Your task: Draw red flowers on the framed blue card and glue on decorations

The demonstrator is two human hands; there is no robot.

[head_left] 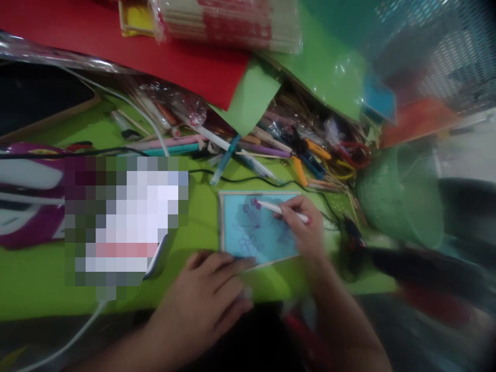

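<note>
A blue card (232, 217) with a thin pale border lies on the green tabletop, bearing flower drawings in purple and thin dark lines. In my right hand (306, 222) is a white marker pen (289, 212) with a reddish end; its tip meets a purple flower near the card's upper middle. My left hand (220, 284) rests at the card's lower left edge, fingers stretched out and laid over its border and the table.
A pixelated phone-like device (132, 217) with a white cable lies left. Behind the card are pens, scissors (354, 155) and an orange-handled cutter (300, 170). A green basket (399, 196) stands right. Red paper (194, 67) and wrapped sticks (232, 23) lie at the back.
</note>
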